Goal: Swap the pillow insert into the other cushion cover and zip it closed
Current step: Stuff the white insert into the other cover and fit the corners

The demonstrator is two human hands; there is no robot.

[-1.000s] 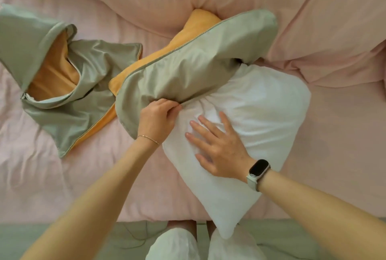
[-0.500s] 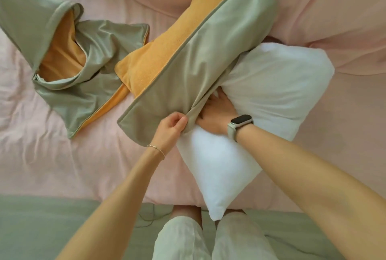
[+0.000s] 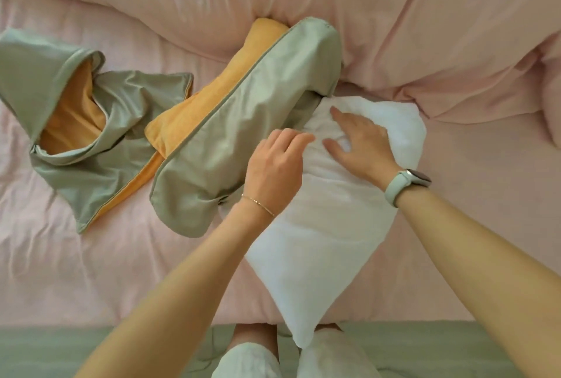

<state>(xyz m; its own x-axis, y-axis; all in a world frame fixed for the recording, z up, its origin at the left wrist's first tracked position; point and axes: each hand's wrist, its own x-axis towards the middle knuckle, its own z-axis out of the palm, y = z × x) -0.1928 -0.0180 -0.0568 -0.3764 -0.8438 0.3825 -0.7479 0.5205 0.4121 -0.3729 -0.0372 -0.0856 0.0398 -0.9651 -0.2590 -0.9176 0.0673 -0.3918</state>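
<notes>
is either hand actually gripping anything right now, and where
No grip shows. The right hand lies flat, fingers spread, on the white pillow insert; the left hand rests loosely at the cushion cover opening.

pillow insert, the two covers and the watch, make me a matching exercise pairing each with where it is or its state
Things:
1. pillow insert
2. cushion cover
3. spare cover
4. watch

States:
a. lies crumpled and empty at the left of the bed
b. white, part tucked into a cover, both hands on it
c. on the right wrist
d. green and orange, partly round the insert's far end

Pairs: 1-b, 2-d, 3-a, 4-c
</notes>
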